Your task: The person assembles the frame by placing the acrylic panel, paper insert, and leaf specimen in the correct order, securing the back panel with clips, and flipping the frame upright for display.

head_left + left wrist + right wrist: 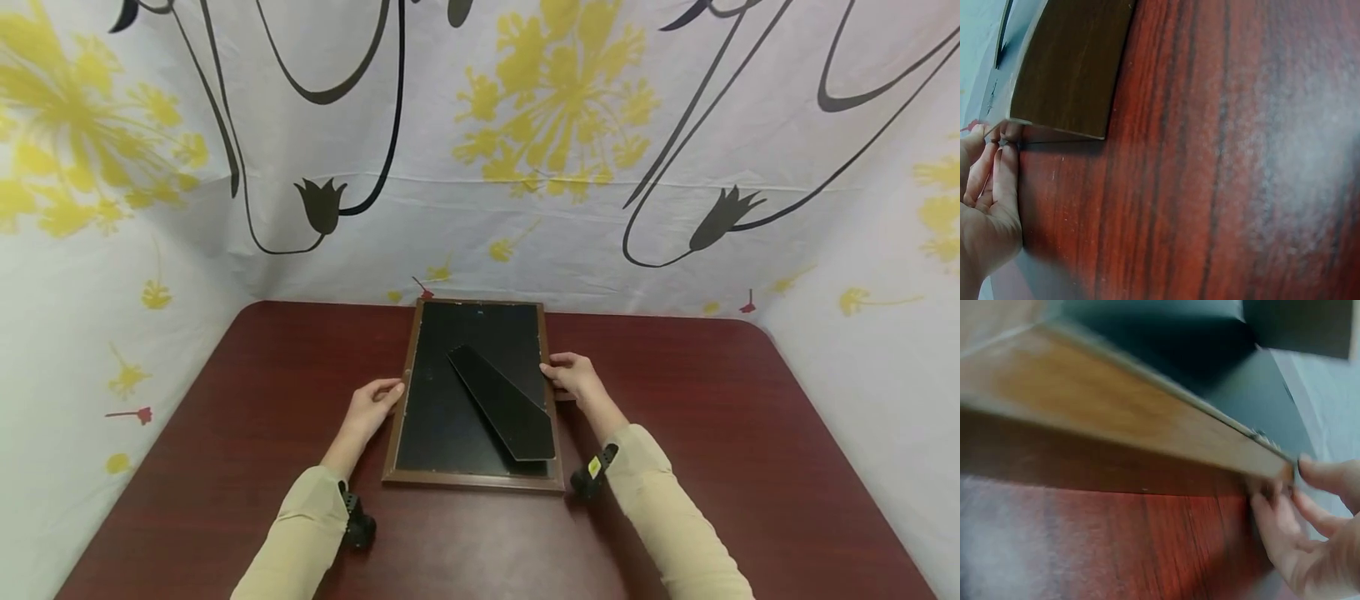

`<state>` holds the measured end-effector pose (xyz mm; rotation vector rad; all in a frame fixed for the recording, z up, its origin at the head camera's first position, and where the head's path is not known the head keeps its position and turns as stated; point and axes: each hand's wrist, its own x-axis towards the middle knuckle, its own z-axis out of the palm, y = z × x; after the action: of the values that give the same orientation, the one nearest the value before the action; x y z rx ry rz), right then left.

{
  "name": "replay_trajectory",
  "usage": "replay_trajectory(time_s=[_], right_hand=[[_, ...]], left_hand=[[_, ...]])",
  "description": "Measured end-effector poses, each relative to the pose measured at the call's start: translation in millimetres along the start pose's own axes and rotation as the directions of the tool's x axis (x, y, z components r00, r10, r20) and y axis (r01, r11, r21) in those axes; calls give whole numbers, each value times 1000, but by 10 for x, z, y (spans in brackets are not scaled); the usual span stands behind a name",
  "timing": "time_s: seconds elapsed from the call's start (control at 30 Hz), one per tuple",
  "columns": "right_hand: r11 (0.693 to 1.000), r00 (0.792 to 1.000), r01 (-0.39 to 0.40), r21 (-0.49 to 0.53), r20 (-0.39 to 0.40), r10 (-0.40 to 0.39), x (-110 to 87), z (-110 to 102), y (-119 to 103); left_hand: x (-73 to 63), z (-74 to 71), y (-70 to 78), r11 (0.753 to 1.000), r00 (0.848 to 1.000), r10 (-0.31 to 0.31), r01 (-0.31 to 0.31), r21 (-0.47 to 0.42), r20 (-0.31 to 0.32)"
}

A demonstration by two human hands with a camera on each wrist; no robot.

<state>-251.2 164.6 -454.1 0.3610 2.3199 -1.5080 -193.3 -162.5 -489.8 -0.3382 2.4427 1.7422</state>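
A picture frame (438, 425) lies back side up at the middle of the table, its brown wooden border around a black backing. On that backing sits a black easel stand (504, 404), slanting from upper left to lower right. My left hand (367, 410) pinches the frame's left edge, thumb above and fingers underneath, as the left wrist view shows with the hand (991, 200) at the frame's side (1066, 75). At the opposite edge my right hand (577, 379) holds the frame in a similar pinch. The picture side is hidden.
The dark red wooden table (720, 433) has rounded far corners. White cloth (420, 108) with yellow and grey flower prints hangs behind it and at both sides. Black wrist cameras (358, 525) are worn at the cuffs of the pale yellow sleeves (300, 533).
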Motion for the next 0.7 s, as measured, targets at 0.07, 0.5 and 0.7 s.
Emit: replay_trajectory(time_s=[0.07, 0.5, 0.7], right_hand=[[997, 998, -47, 66, 34, 45, 44, -21, -31], [994, 980, -92, 53, 184, 81, 176, -99, -139], [992, 980, -94, 84, 184, 77, 285, -171, -166]], left_hand=[[0, -23, 9, 1000, 1000, 0, 0, -5, -3], [-10, -98, 69, 999, 1000, -21, 21, 39, 8], [-8, -25, 25, 1000, 1000, -22, 22, 11, 16]])
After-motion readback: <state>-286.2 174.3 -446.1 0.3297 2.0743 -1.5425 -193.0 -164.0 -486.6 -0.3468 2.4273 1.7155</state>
